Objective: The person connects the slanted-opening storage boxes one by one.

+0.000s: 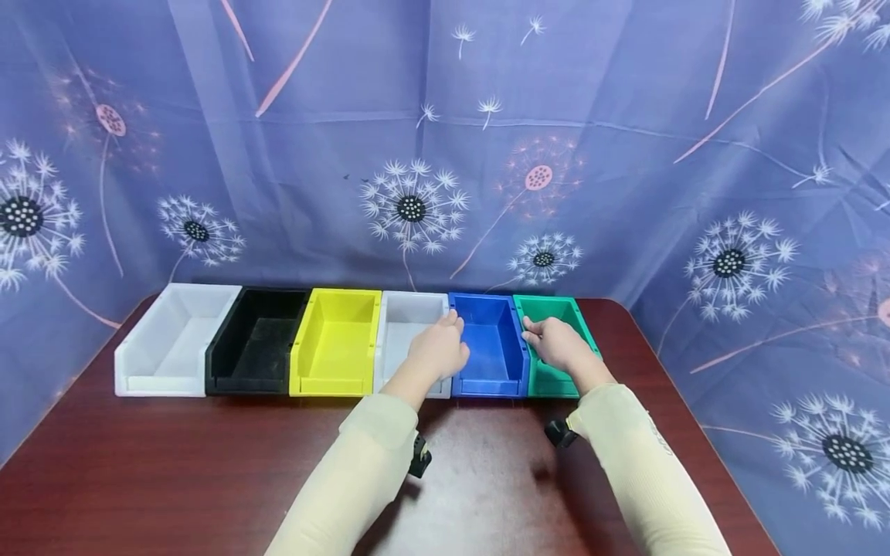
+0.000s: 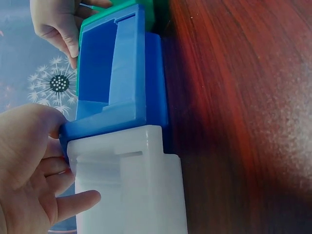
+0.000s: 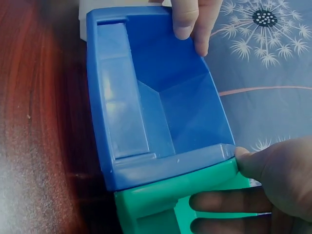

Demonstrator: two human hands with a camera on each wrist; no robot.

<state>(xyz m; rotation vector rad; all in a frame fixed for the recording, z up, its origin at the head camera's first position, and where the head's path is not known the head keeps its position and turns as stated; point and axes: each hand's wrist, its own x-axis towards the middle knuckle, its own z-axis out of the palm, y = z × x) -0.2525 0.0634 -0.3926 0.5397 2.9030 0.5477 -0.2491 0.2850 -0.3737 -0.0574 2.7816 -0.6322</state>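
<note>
A blue storage bin (image 1: 484, 347) stands between a light grey bin (image 1: 399, 340) and a green bin (image 1: 552, 382). My left hand (image 1: 436, 349) pinches the blue bin's left rim near its back corner. In the left wrist view, the left hand's little finger stretches over the grey bin (image 2: 105, 170). On the opposite side, my right hand (image 1: 556, 341) grips the blue bin's right rim, where it meets the green one. The right wrist view shows the right thumb at the blue bin's (image 3: 180, 117) corner, with other fingers reaching over the green bin (image 3: 161, 204).
Left of the grey bin, a yellow bin (image 1: 341, 347), a black bin (image 1: 260, 347) and a white bin (image 1: 174, 332) continue the row. They stand along the back of a reddish-brown table (image 1: 208, 471). A blue dandelion-print curtain (image 1: 313, 154) hangs close behind.
</note>
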